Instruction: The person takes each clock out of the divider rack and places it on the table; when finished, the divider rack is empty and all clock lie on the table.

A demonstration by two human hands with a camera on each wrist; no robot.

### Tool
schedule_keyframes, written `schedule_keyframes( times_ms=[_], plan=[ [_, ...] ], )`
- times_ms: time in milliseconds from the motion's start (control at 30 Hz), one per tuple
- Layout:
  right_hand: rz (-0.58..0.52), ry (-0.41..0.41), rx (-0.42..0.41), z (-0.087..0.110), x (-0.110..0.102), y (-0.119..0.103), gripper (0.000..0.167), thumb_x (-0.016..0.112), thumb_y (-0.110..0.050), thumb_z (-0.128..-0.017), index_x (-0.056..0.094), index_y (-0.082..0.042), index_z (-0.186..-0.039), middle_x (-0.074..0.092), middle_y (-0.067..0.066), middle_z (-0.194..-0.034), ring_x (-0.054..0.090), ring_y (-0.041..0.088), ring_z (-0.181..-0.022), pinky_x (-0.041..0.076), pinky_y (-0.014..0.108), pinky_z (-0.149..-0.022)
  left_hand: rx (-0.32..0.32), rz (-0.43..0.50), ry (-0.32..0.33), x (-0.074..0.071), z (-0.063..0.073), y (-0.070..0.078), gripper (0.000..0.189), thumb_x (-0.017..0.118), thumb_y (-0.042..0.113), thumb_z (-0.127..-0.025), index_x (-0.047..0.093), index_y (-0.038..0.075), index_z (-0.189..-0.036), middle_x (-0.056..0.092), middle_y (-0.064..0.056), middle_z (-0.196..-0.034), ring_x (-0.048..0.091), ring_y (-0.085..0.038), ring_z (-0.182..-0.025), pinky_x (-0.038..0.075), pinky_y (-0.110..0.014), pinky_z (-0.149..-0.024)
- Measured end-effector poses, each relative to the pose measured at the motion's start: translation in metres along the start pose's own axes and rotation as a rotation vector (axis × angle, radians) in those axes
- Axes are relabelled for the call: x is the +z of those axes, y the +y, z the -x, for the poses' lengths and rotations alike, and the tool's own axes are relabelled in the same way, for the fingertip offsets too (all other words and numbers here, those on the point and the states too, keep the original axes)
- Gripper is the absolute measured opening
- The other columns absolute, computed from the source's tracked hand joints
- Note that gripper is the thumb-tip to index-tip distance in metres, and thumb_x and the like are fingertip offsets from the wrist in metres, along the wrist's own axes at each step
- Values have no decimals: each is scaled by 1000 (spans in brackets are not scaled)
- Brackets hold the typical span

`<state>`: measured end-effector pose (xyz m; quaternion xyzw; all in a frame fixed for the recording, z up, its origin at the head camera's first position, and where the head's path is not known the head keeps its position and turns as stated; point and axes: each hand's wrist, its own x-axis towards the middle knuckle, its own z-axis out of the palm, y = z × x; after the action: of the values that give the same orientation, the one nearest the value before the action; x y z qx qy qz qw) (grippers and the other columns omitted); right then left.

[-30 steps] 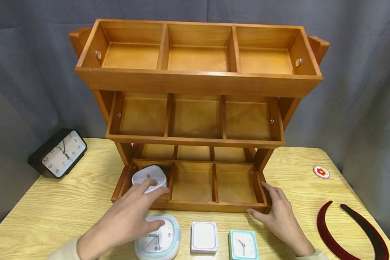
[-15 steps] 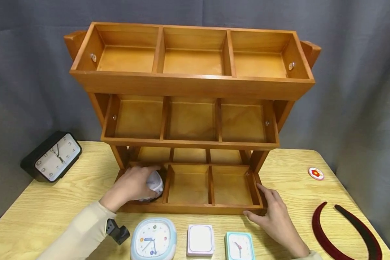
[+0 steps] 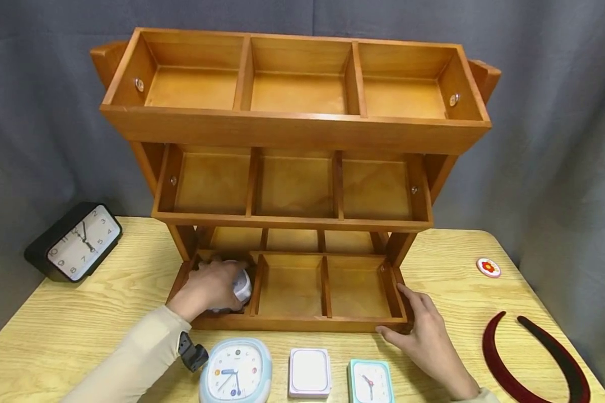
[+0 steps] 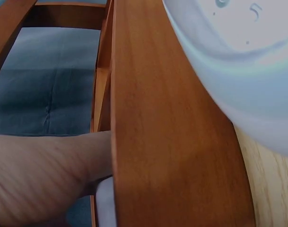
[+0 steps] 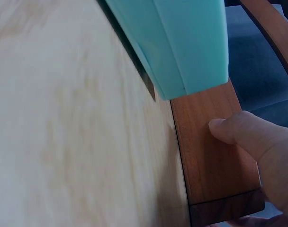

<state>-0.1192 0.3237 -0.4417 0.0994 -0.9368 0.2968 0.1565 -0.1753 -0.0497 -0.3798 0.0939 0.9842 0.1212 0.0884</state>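
Observation:
A wooden three-tier shelf (image 3: 292, 131) stands at the back of the table, each tier split into compartments. Inside the bottom tier's left compartment, my left hand (image 3: 212, 286) grips a white rounded clock (image 3: 242, 286) from above, covering much of it. The left wrist view shows that hand (image 4: 44, 175) partly hidden behind the tier's front board (image 4: 172, 142). My right hand (image 3: 428, 336) holds the bottom tier's right front corner, thumb on the front board and fingers along the side. That thumb (image 5: 238, 130) presses the wood in the right wrist view.
In front of the shelf lie a light-blue clock (image 3: 236, 370), a small white-lilac square clock (image 3: 310, 372) and a mint clock (image 3: 371, 382). A black clock (image 3: 75, 240) sits at left. At right are a round flower badge (image 3: 488, 267) and a dark red curved band (image 3: 499, 364).
My left hand has moved forward and down from over the white clock's front, and now grips it inside the compartment. The right hand has kept its hold on the corner.

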Motion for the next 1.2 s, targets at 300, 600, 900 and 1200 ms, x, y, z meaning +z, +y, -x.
schedule_keyframes(
  times_ms=[300, 600, 900, 1200],
  plan=[
    [-3, 7, -4, 0, 1, 1, 85, 88, -22, -66, 47, 4, -135, 57, 23, -111, 60, 36, -96, 52, 51, -77, -11, -20, -10, 2, -2, -1, 84, 88, 30, -62, 53, 15, -137, 56, -27, -118, 55, -48, -103, 48, -61, -73],
    [-4, 2, -8, 0, 2, 1, 85, 88, -22, -66, 47, 4, -135, 57, 23, -111, 60, 35, -96, 51, 50, -77, 13, -50, -13, -5, 0, -1, 84, 89, 33, -61, 54, 16, -136, 58, -23, -113, 56, -46, -99, 49, -58, -72],
    [20, 1, -20, 0, -1, 3, 86, 89, -26, -65, 48, 4, -135, 57, 21, -108, 59, 33, -93, 51, 49, -74, 97, -122, 52, -25, 14, 11, 82, 89, 32, -57, 57, 19, -132, 64, -14, -108, 58, -40, -94, 50, -52, -67],
    [10, 24, -38, -1, 0, 4, 85, 90, -22, -64, 48, 4, -134, 57, 21, -109, 60, 35, -96, 51, 52, -77, 189, -115, 147, -39, 34, 7, 77, 90, 25, -56, 60, 18, -126, 64, -7, -110, 56, -39, -103, 49, -53, -76]
  ],
)
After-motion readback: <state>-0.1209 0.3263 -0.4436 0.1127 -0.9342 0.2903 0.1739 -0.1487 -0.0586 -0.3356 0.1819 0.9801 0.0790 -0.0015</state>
